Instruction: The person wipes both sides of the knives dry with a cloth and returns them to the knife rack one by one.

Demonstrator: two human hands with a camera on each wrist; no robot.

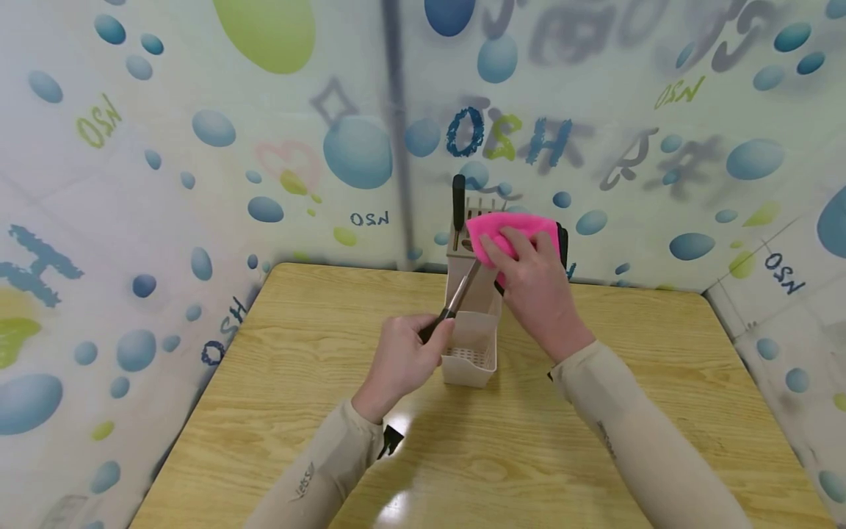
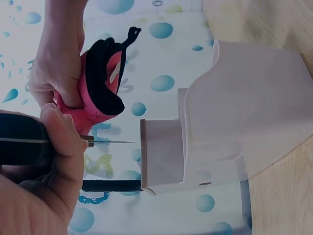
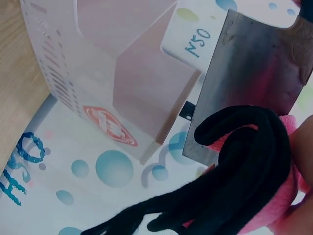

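Note:
In the head view my left hand [image 1: 405, 358] grips the black handle of a cleaver [image 1: 463, 294], its blade slanting up and away. The right wrist view shows the broad, flat steel blade [image 3: 249, 63] side-on. My right hand [image 1: 538, 290] holds a pink cloth [image 1: 492, 226] with black edging against the blade near its far end. The black edging [image 3: 244, 147] hides part of the metal in the right wrist view. Just behind stands a beige knife holder [image 1: 471, 327], and a black-handled utensil [image 1: 459, 202] sits upright in its slotted top.
The holder has a low, perforated front compartment [image 1: 468, 376]. It stands on a wood-grain table [image 1: 317, 308], towards the back edge. Walls [image 1: 291, 220] printed with blue and green bubbles enclose the table at the back and both sides.

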